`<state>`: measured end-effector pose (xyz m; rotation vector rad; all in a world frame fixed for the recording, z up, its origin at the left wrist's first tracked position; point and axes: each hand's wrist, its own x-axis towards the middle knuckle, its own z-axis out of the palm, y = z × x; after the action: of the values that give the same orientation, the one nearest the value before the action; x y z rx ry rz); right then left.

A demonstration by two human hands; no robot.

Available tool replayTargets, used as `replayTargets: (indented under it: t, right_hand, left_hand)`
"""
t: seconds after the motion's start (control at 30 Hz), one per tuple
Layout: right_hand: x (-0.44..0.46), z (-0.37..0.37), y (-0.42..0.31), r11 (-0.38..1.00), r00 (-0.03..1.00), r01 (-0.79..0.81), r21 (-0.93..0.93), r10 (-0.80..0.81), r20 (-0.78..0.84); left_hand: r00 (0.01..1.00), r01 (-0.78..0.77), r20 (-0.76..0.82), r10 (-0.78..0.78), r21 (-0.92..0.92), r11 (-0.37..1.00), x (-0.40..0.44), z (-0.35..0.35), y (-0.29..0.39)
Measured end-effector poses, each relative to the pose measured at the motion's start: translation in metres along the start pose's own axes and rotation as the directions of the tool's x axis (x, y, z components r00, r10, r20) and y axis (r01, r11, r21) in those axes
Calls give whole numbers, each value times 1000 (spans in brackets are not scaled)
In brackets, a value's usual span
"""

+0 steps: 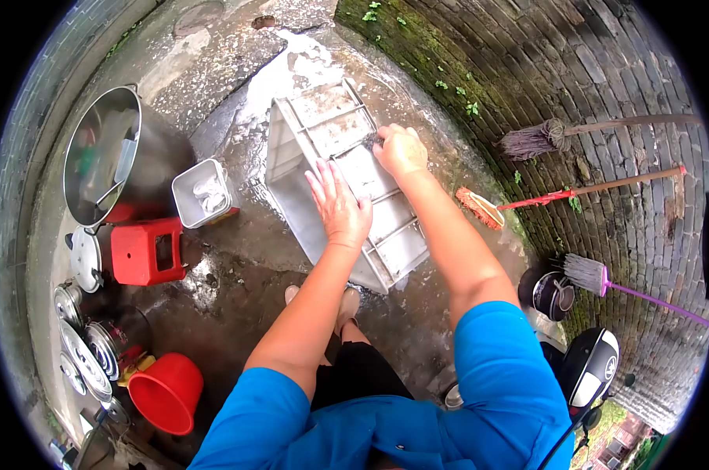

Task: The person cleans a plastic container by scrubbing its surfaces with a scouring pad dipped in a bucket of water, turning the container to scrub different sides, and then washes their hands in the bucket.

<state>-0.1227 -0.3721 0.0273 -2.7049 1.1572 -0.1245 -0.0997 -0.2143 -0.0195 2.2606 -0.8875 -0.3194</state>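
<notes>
A grey metal box-like frame [307, 210] with raised cross ribs along one face lies on the wet ground before me. My left hand [340, 205] rests flat on the ribbed face, its fingers stretched out and slightly spread. Farther along the same face, my right hand [402, 152] is curled down against the metal near the edge. Something dark shows by its fingertips, too small to make out. White suds [288, 70] cover the ground beyond the frame.
To the left stand a large metal pot [162, 149], a white plastic tub [180, 188], a red stool [139, 254] and a red bucket [170, 399]. Several pot lids line the left wall. Brooms and an orange brush [480, 207] lean at the brick wall [605, 70]. A scooter [593, 364] is behind right.
</notes>
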Motion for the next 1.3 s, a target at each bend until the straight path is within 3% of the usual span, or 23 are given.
replayTargets:
  t: [0.03,0.13,0.23,0.3,0.37,0.43,0.47,0.57,0.63,0.7,0.73,0.77,0.83,0.9,0.97,1.03,1.1,1.17,1.3]
  right_hand:
    - [3,1,-6,1000,1000,10,12,-10,-12]
    - [-35,8,-37,977,958,193,88,-207,199]
    - [-17,0,-40,993,973,86,84,-101,206]
    - [2,0,-35,998,969,14,64,-29,244]
    - [-11,5,-39,998,980,14,60,-26,198]
    - [-22,10,-43,995,991,-21,97,8,135]
    - [-21,10,-39,996,986,15,93,-30,164]
    - [11,7,-1,999,991,-41,-15,42,123]
    - [15,-7,13,996,987,-84,-22,86,135]
    - [-14,-4,-9,997,950,70,-20,-61,305]
    - [-33,0,-21,974,907,219,55,-225,355]
    - [-35,-10,-17,986,907,158,57,-168,385]
    - [-15,-11,5,999,964,-1,-47,13,267]
    - [-12,-2,26,999,981,1,-44,8,192]
    - [-46,-14,0,965,880,262,12,-244,407]
    - [-22,-9,10,973,887,221,69,-230,401]
    - [19,-5,21,998,981,-7,-67,20,195]
    - [15,-2,29,998,979,-10,-60,22,205]
    - [-43,-17,47,975,895,221,-3,-201,398]
  left_hand:
    - [1000,4,-20,-4,-14,1000,5,0,0]
    - [998,-20,-64,18,-31,999,2,3,-5]
    - [995,-53,-82,51,-17,998,8,0,-3]
    - [999,-50,-9,50,-37,998,15,-4,-4]
    - [999,-49,4,49,-31,998,12,4,-3]
    - [985,-94,-149,86,-48,994,11,16,-3]
    - [982,-114,-151,110,-19,993,9,19,-9]
    - [999,-52,-13,52,-88,995,13,-3,-1]
    - [996,-80,-51,76,-75,994,12,2,-3]
    - [995,-70,-72,65,-61,996,8,10,-5]
    - [994,-74,-77,71,-34,997,11,12,-6]
    - [995,-73,-72,71,-34,997,7,12,-5]
    - [997,-71,-44,69,-56,996,10,7,-2]
    - [997,-71,-38,69,-46,996,11,3,0]
    - [999,-32,-14,32,-25,999,8,5,1]
    - [998,-55,-42,53,-37,998,9,5,-1]
    - [999,-49,-17,48,-49,998,9,4,2]
    - [998,-67,-13,66,-18,998,15,1,0]
    - [998,-63,-16,63,-50,997,9,-2,-2]
